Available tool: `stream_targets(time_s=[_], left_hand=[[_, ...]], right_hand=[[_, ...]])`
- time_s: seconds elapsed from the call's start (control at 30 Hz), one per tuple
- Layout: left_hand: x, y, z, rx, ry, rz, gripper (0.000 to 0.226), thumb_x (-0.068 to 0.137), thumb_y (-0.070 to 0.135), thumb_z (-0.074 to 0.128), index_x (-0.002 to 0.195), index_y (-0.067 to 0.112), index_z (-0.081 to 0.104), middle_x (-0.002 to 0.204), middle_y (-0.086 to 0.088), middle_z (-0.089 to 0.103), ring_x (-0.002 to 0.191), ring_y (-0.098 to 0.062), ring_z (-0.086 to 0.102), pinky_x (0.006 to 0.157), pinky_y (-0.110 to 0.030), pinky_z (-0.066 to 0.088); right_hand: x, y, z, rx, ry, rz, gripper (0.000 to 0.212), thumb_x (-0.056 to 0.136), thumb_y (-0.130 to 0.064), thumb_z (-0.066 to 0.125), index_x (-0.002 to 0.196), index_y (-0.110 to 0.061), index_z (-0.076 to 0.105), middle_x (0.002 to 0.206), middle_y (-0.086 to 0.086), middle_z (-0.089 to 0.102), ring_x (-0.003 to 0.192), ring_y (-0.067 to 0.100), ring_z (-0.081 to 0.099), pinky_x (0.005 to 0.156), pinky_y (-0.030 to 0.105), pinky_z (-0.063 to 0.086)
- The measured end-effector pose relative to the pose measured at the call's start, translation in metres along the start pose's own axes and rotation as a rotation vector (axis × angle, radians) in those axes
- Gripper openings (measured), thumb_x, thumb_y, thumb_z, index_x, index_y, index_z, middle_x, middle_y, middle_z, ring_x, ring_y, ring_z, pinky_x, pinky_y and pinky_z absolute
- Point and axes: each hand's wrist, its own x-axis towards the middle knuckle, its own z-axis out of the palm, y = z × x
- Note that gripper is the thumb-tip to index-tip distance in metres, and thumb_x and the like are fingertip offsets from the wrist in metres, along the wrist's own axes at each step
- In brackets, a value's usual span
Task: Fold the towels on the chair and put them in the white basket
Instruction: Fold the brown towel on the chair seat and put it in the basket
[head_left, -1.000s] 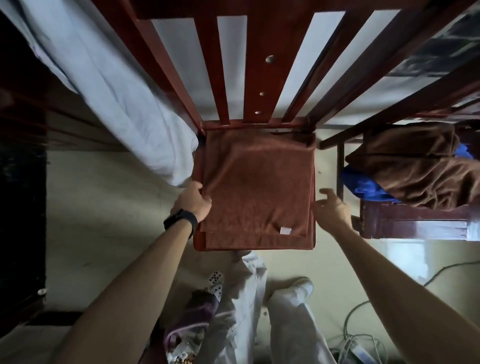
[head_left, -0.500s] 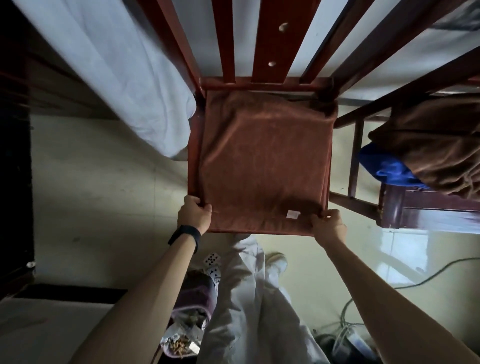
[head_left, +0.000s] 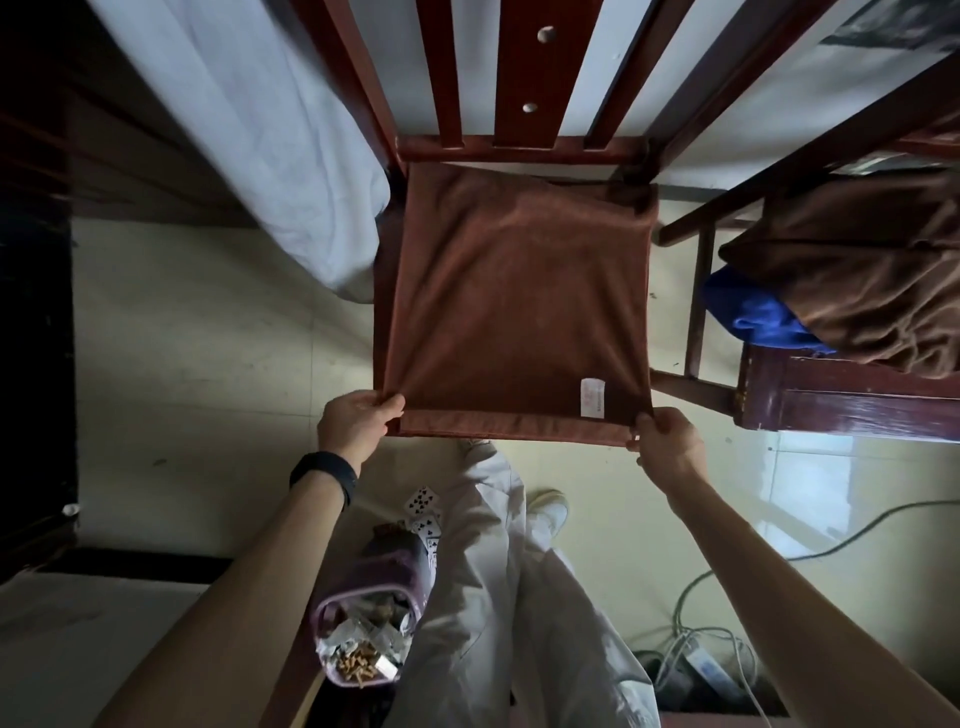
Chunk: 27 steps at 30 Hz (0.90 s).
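Observation:
A rust-brown towel (head_left: 514, 301) lies folded flat over the seat of a red wooden chair (head_left: 524, 150), with a small white label near its front right corner. My left hand (head_left: 356, 423) pinches the towel's near left corner. My right hand (head_left: 662, 441) pinches the near right corner. The near edge of the upper layer is lifted slightly off the layer below. On a second chair (head_left: 831, 395) to the right lie a darker brown towel (head_left: 857, 280) and a blue towel (head_left: 748, 312) partly under it. No white basket is in view.
A bed with a pale sheet (head_left: 249, 135) stands to the left of the chair. Below me are my legs in light trousers (head_left: 498, 597), a small purple bin (head_left: 369, 618) with litter, playing cards (head_left: 423, 512), and cables (head_left: 727, 649) on the floor at lower right.
Both hands moved from the towel's sides to its near corners and took hold of them. The near edge now rises a little. The view shifted closer over the chair.

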Motion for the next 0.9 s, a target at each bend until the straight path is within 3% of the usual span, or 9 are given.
stream_targets(time_s=[0.13, 0.23, 0.37, 0.47, 0.63, 0.77, 0.9], left_hand=[[0.000, -0.024, 0.015, 0.070, 0.044, -0.080, 0.015, 0.079, 0.040, 0.078, 0.083, 0.028, 0.071, 0.088, 0.003, 0.074, 0.087, -0.022, 0.069, 0.083, -0.041, 0.058], [0.003, -0.031, 0.031, 0.118, 0.074, -0.114, 0.018, 0.086, 0.039, 0.072, 0.096, 0.024, 0.071, 0.093, 0.002, 0.070, 0.091, -0.023, 0.066, 0.088, -0.038, 0.055], [0.008, -0.030, 0.044, 0.205, 0.096, -0.124, 0.020, 0.091, 0.036, 0.065, 0.099, 0.018, 0.066, 0.096, -0.002, 0.068, 0.092, -0.028, 0.064, 0.089, -0.038, 0.053], [0.009, -0.028, 0.047, 0.311, 0.068, -0.121, 0.024, 0.094, 0.038, 0.059, 0.093, 0.014, 0.060, 0.089, -0.004, 0.064, 0.086, -0.030, 0.062, 0.083, -0.036, 0.051], [0.022, -0.041, 0.047, 0.263, 0.062, -0.155, 0.029, 0.089, 0.046, 0.059, 0.084, 0.017, 0.061, 0.089, -0.006, 0.073, 0.082, -0.031, 0.072, 0.080, -0.046, 0.059], [0.011, -0.039, 0.044, 0.166, 0.051, -0.179, 0.035, 0.089, 0.050, 0.060, 0.075, 0.019, 0.066, 0.079, -0.003, 0.072, 0.076, -0.027, 0.072, 0.079, -0.044, 0.060], [0.003, -0.043, 0.043, -0.038, 0.055, -0.263, 0.021, 0.090, 0.040, 0.066, 0.090, 0.019, 0.068, 0.079, 0.001, 0.071, 0.079, -0.021, 0.072, 0.073, -0.036, 0.059]], right_hand=[[0.001, 0.016, 0.013, 0.038, -0.003, 0.057, 0.016, 0.092, -0.030, 0.051, 0.101, -0.023, 0.062, 0.076, 0.002, 0.073, 0.086, 0.029, 0.071, 0.084, 0.051, 0.057], [0.010, 0.022, 0.028, 0.023, 0.036, 0.084, 0.025, 0.094, -0.030, 0.053, 0.112, -0.018, 0.065, 0.097, 0.009, 0.075, 0.098, 0.035, 0.067, 0.090, 0.048, 0.054], [0.013, 0.018, 0.044, 0.045, 0.129, 0.128, 0.027, 0.094, -0.028, 0.055, 0.116, -0.014, 0.063, 0.108, 0.014, 0.069, 0.109, 0.036, 0.061, 0.095, 0.044, 0.050], [0.007, 0.014, 0.048, 0.047, 0.141, 0.138, 0.025, 0.093, -0.027, 0.057, 0.114, -0.014, 0.060, 0.097, 0.010, 0.059, 0.111, 0.032, 0.054, 0.094, 0.038, 0.046], [0.020, 0.034, 0.054, 0.106, 0.085, 0.136, 0.009, 0.081, -0.048, 0.053, 0.088, -0.043, 0.050, 0.088, 0.007, 0.072, 0.090, 0.036, 0.069, 0.083, 0.046, 0.057], [0.013, 0.030, 0.043, 0.127, 0.091, 0.142, 0.017, 0.089, -0.040, 0.061, 0.101, -0.028, 0.060, 0.091, 0.007, 0.069, 0.088, 0.033, 0.064, 0.084, 0.041, 0.055], [0.011, 0.041, 0.043, 0.275, 0.063, 0.152, 0.018, 0.086, -0.032, 0.063, 0.101, -0.020, 0.064, 0.088, 0.007, 0.072, 0.084, 0.029, 0.066, 0.084, 0.046, 0.057]])
